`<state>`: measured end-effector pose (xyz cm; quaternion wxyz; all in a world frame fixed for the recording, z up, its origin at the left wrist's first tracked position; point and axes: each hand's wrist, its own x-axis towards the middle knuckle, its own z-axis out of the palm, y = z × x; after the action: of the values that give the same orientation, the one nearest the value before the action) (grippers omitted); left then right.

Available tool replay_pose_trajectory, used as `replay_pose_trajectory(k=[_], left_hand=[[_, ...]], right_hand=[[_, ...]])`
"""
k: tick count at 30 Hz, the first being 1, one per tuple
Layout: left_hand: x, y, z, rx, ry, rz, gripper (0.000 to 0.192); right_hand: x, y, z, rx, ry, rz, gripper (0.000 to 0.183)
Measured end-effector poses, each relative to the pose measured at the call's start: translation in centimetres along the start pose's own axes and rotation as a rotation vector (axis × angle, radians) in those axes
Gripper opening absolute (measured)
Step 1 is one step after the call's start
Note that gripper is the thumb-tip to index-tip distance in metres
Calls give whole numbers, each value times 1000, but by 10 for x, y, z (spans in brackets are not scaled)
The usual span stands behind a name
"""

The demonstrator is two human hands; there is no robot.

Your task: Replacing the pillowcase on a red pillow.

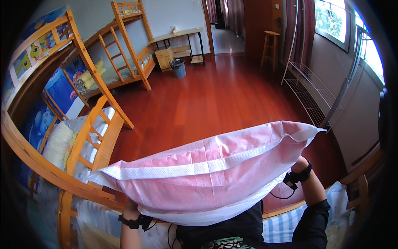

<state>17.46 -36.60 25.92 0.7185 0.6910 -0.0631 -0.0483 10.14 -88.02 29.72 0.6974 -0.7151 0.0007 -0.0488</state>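
Observation:
A pink and white fabric bag or cover [174, 196] hangs stretched across in front of my body. Its long white hemmed band [196, 168] runs from side to side, and the two corners stick out in points. My left hand [132, 207] grips it from beneath at the lower left; the fabric hides the fingers. At the right end my right hand [300, 165] holds the other side, its fingers also mostly covered. Each wrist wears a black strap with a small device and a cable.
Wooden bunk beds [102, 84] with bedding stand on the left. Ahead, beyond the red wooden floor [202, 102], are a desk [177, 33], a waste bin [178, 69] and a stool [270, 46]. A metal rack [306, 93] lines the right wall. Striped bedding [284, 225] lies beside me.

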Motion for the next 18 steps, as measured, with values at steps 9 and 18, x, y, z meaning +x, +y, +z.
replay_pose_trajectory(k=[9,18], left_hand=[[6,21,-1,-121,-39,66,59],[8,-7,-7,-8,168,118,51]], right_hand=[[-10,-5,-6,281,-24,111,15],[-4,-19,5,347,63,-15,22]])
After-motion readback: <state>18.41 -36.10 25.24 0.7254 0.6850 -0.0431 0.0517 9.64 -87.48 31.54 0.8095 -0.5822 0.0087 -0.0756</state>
